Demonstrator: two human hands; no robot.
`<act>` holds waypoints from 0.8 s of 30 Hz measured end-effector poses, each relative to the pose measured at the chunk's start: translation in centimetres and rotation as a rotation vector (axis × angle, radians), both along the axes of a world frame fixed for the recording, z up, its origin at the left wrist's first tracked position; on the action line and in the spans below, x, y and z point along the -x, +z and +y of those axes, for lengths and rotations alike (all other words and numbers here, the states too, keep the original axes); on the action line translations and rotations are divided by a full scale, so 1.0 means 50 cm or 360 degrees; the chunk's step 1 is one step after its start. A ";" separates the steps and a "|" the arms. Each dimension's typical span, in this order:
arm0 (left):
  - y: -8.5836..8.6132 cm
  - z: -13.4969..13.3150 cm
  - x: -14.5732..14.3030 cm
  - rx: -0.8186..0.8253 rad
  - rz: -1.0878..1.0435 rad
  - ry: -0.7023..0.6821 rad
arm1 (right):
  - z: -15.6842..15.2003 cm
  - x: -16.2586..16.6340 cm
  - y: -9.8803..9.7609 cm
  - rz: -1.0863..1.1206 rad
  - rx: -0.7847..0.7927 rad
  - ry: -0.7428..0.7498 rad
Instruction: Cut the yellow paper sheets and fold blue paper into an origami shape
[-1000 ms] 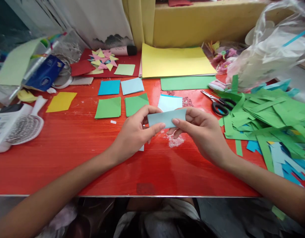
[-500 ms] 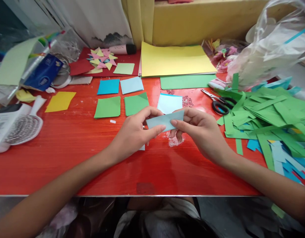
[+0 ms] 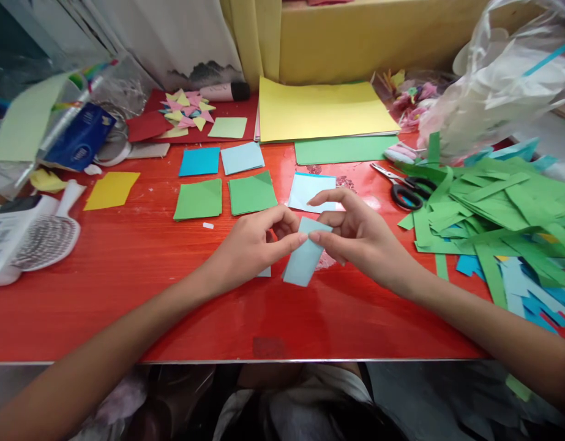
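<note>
Along the near side, red tabletop (image 3: 194, 331) runs right up to its straight front edge, w/ red surface showing btwn that edge and both hands, also out to the L as far as the hairbrush (image 3: 50, 239). Room's tighter on the far side: a pale square w/ a blue rim (image 3: 303, 193) sits just beyond the R fingers, two green stacks (image 3: 252, 194) beyond the L knuckles, then a blue square (image 3: 199, 161) & a light-blue stack (image 3: 242, 158) behind those. To the R, scissors (image 3: 408, 191) lie near a heap of green strips (image 3: 497, 208), which bounds that side. Forearms come in from the lower corners, cross the front edge and angle inward, so the hands meet abt mid-table. Btwn them is the folded-looking light-blue paper piece (image 3: 303, 263), tilted, upper end leaning R, lower end hanging free toward the front edge. L hand (image 3: 252, 245) is mostly closed, fingers curled, thumb tip pinching the paper's L side nr the top. R hand (image 3: 362, 233) is partly open: thumb on the paper's upper R part, index lifted & arched clear of it, other fingers bent behind. Small pale-blue corner (image 3: 265, 272) peeks out under the L hand; rest of it's hidden.
</note>
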State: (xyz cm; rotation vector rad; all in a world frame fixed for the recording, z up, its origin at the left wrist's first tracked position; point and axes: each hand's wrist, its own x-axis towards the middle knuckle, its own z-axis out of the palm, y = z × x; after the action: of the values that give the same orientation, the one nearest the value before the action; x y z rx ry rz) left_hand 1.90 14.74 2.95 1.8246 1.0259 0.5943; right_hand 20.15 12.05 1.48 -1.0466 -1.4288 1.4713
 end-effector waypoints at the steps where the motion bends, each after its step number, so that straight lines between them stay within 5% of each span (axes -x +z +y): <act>1: -0.002 0.000 0.000 0.0020 -0.0024 0.0009 | -0.001 0.000 0.000 -0.0016 0.0015 0.0059; 12: -0.006 -0.002 0.001 0.0097 -0.0289 0.0269 | 0.014 0.000 -0.017 -0.0013 0.0323 0.0080; 24: -0.003 -0.002 0.005 -0.0014 -0.0048 0.0238 | 0.006 0.006 -0.013 -0.0066 0.0237 -0.0026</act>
State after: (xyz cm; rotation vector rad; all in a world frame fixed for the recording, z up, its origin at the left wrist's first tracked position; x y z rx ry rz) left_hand 1.66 14.66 2.78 1.7513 1.1479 0.7148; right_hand 19.83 12.33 0.84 -1.1832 -1.3524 1.5714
